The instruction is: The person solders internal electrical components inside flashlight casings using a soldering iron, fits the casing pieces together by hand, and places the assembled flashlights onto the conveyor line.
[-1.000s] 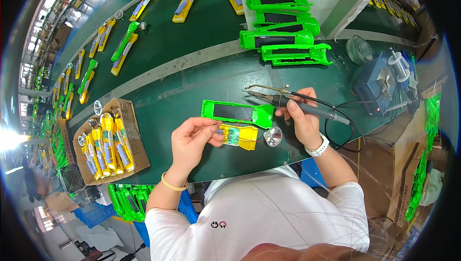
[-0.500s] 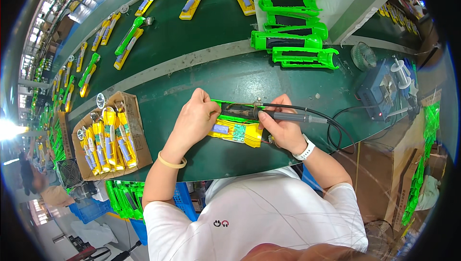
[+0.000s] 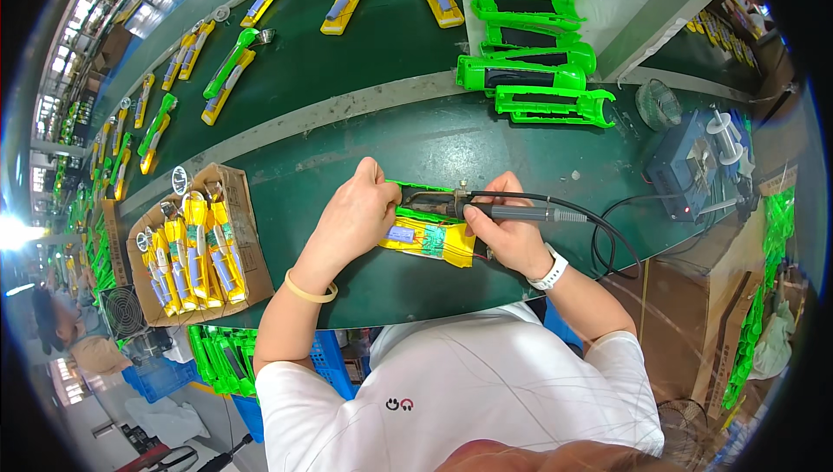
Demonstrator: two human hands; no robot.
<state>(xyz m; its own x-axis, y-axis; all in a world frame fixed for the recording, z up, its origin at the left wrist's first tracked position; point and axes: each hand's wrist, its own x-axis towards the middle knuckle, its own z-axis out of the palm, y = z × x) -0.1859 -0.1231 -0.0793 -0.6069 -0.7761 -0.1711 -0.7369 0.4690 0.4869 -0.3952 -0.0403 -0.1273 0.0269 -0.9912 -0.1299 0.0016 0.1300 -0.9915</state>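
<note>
My right hand [image 3: 510, 227] grips a soldering iron [image 3: 521, 212] by its grey handle, the tip pointing left over a green plastic housing [image 3: 425, 214] with a dark inside. At the housing's left end my left hand [image 3: 356, 212] is closed, thumb and fingertips pinched together; whatever lies between them is hidden. Against the housing's near side rests a yellow housing half [image 3: 453, 245] carrying a blue-grey battery cell [image 3: 399, 234], a green circuit board [image 3: 433, 240] and thin wires. The iron's tip and its point of contact are too small to make out.
Left stands a cardboard box [image 3: 252, 251] of yellow assemblies. Several green housings [image 3: 555, 106] lie at the back right. A blue soldering station [image 3: 672, 173] and wire-mesh cup [image 3: 658, 104] stand right, the iron's black cable [image 3: 607, 225] looping between. Yellow assemblies [image 3: 349, 2] line the far green surface.
My left fingertips have shifted slightly right along the housing, and the iron has moved a little left. On the far surface the yellow assemblies sit slightly further left.
</note>
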